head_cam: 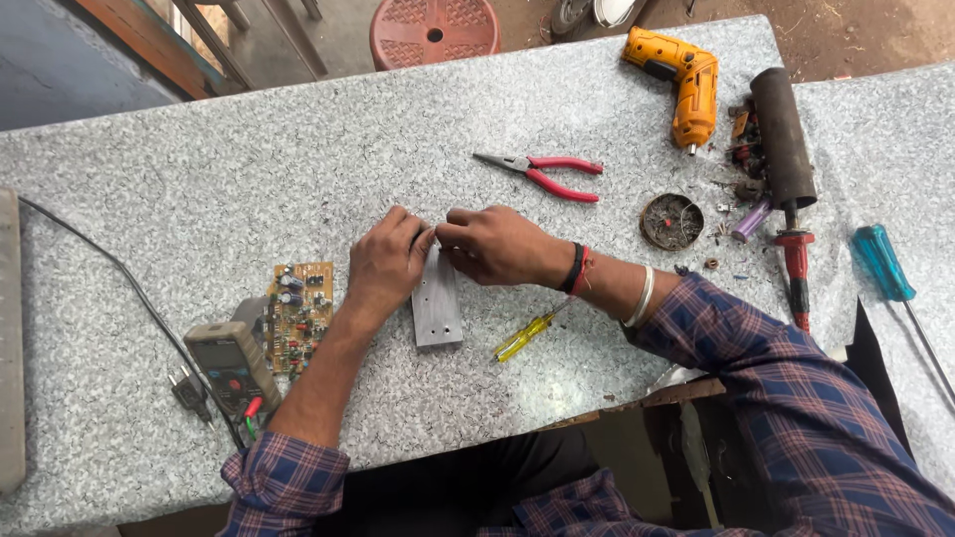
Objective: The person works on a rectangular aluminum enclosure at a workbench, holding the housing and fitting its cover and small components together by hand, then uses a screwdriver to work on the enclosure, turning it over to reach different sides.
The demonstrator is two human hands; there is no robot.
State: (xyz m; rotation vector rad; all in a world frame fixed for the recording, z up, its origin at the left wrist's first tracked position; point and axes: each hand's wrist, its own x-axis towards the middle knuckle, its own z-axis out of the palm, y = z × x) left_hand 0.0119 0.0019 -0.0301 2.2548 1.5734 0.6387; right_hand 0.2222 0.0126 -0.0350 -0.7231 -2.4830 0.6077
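Plaid sleeves sit lowest in our view, and from them our two hands reach forward to meet over a grey metal plate lying flat on the speckled tabletop. Our left hand and right hand are both pinched narrow at the plate's far end, fingertips nearly touching each other; something small seems to be held between them, but it is hidden by the fingers and we cannot tell what it is. The plate shows a few small holes on its face, and nothing is visibly mounted on it, so we judge the work to be at an early stage, with fitting at the far edge in hand and the rest of the plate bare. Just left of the grip lies a brown circuit board crowded with components, apart from the plate, and beyond it a multimeter with its leads. Just right of the grip and nearer us rests a yellow-handled screwdriver, untouched. Beyond the grip lie red-handled pliers; farther right are a yellow cordless drill, a round tin of small parts, a dark cylinder, a red-handled tool and a blue-handled screwdriver.
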